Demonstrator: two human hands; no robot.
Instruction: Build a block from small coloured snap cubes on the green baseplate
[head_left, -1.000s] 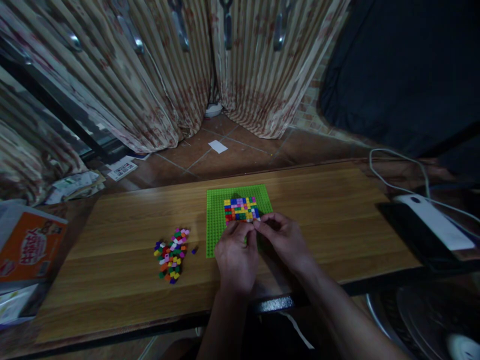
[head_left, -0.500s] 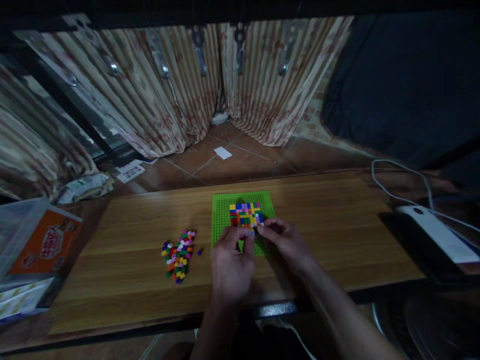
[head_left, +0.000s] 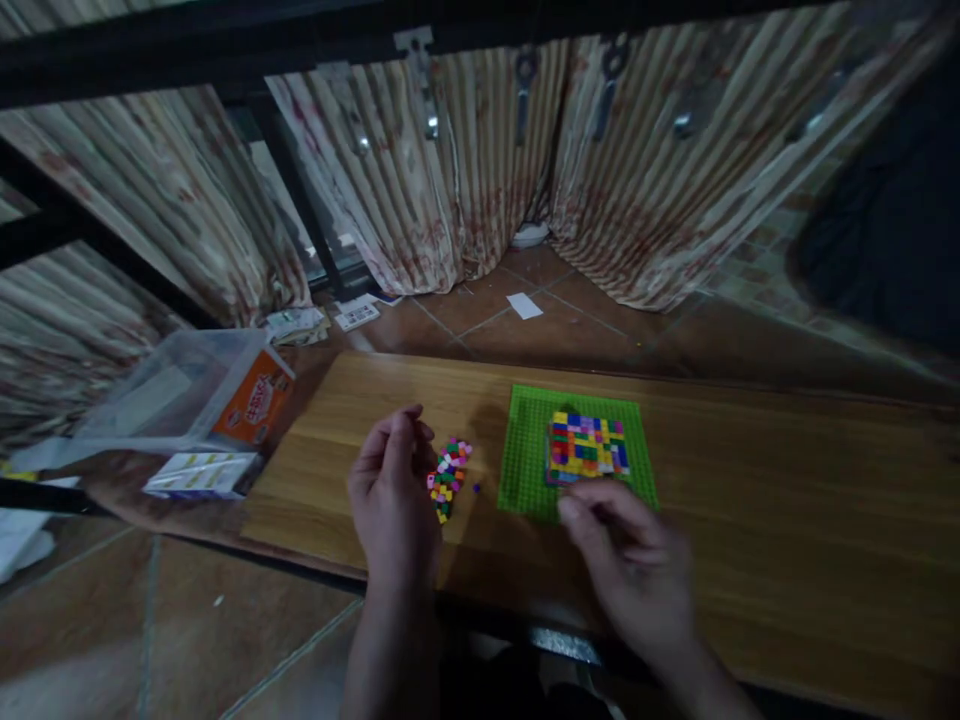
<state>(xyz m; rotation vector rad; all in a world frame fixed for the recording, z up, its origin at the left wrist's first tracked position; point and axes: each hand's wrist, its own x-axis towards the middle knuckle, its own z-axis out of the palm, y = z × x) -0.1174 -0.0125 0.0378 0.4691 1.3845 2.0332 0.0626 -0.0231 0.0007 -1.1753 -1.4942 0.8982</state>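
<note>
A green studded baseplate [head_left: 517,450] lies on the wooden table. On it sits a rectangular patch of small multicoloured building bricks [head_left: 589,446]. My right hand [head_left: 634,560] is over the plate's front edge, thumb and forefinger pinched close to the patch's lower left corner; whatever they hold is too small to make out. To the left, a loose pile of coloured bricks [head_left: 448,480] lies on the table, partly hidden by my left hand [head_left: 395,490]. That hand is raised with its fingers curled together, their contents hidden. A single dark brick [head_left: 476,488] lies between pile and plate.
The wooden table [head_left: 787,500] extends to the right. Beyond its left end stand a clear plastic bin [head_left: 187,385] with an orange label and a white box [head_left: 202,474]. Papers [head_left: 356,316] lie on the tiled floor by the striped curtains [head_left: 420,180].
The view has swung left. My left hand has gone from the baseplate to beside the loose pile. My right hand has stayed by the brick patch, shifting to its lower left corner.
</note>
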